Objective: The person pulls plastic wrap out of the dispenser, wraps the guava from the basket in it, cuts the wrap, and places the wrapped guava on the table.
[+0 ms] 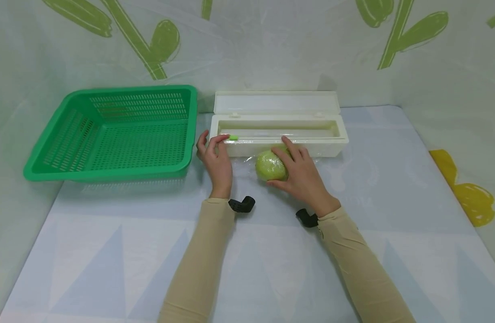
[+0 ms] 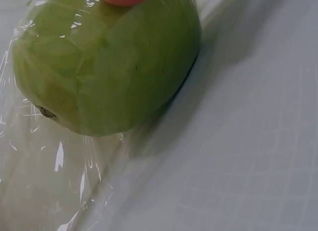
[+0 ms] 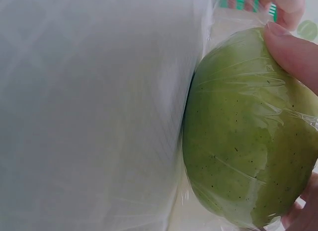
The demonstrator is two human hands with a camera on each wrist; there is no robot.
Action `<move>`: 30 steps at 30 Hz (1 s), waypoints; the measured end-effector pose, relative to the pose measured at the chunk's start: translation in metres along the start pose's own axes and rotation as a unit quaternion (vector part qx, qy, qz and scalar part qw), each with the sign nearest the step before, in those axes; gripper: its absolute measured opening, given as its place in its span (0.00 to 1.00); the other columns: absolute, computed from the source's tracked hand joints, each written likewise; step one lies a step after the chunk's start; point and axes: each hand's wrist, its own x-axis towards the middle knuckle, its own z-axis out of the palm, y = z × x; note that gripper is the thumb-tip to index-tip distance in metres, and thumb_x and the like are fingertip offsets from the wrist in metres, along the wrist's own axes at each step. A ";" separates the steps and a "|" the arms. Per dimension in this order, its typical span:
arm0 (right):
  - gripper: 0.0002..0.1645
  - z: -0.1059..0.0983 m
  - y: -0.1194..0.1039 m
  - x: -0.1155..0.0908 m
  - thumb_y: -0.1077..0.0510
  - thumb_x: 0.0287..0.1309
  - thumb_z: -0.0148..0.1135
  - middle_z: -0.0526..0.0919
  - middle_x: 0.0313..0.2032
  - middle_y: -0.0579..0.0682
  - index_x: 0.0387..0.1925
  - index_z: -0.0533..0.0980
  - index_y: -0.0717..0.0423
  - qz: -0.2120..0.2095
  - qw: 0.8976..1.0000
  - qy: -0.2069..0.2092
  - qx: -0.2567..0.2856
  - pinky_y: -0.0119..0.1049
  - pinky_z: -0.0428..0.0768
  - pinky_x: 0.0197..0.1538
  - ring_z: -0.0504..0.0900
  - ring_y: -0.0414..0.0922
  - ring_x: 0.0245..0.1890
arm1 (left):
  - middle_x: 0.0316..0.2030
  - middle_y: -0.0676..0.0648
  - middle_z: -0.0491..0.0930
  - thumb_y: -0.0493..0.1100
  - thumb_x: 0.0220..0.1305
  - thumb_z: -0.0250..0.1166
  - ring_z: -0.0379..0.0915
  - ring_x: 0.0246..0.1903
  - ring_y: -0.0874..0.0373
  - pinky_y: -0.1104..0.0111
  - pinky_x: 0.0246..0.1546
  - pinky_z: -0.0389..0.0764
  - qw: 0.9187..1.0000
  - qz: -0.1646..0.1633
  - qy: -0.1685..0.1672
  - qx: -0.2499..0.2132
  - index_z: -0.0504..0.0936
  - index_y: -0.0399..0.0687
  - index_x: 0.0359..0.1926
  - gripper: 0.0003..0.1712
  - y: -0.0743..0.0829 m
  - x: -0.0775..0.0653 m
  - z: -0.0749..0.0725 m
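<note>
A green mango lies under clear plastic film in front of a long white film box. My right hand grips the mango from the right, thumb at the near side and fingers over the far side. In the right wrist view the film stretches tightly over the speckled mango. My left hand is at the box's left end, a fingertip at the small bright green slider on the front edge. Loose wrinkled film runs beside the mango in the left wrist view.
The box's lid stands raised at the back, with a film roll inside. A green slotted basket is to the left, close to my left hand. Leaf-patterned sheeting rises behind the table.
</note>
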 end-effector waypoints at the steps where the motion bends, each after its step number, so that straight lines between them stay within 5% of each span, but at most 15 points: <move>1: 0.50 0.000 0.000 0.000 0.37 0.32 0.71 0.51 0.65 0.55 0.59 0.64 0.50 0.000 1.000 0.000 0.001 0.47 0.63 0.52 0.60 0.56 0.52 | 0.58 0.64 0.55 0.40 0.64 0.49 0.43 0.58 0.65 0.70 0.56 0.53 1.000 0.001 -0.001 0.002 0.82 0.55 0.34 0.14 0.000 0.000 0.000; 11: 0.50 0.000 0.001 -0.001 0.37 0.33 0.71 0.51 0.66 0.55 0.59 0.64 0.50 0.003 1.000 -0.003 0.000 0.47 0.62 0.53 0.60 0.56 0.53 | 0.60 0.55 0.57 0.37 0.62 0.47 0.44 0.57 0.63 0.68 0.55 0.54 1.000 0.012 -0.014 0.018 0.83 0.55 0.33 0.17 0.002 -0.001 -0.001; 30: 0.50 0.001 0.001 0.001 0.37 0.33 0.70 0.51 0.66 0.54 0.59 0.63 0.49 0.003 1.000 -0.006 -0.001 0.47 0.62 0.53 0.59 0.56 0.54 | 0.63 0.62 0.50 0.31 0.61 0.45 0.35 0.61 0.68 0.68 0.59 0.44 0.995 0.054 -0.050 0.064 0.84 0.55 0.32 0.22 0.002 0.006 -0.004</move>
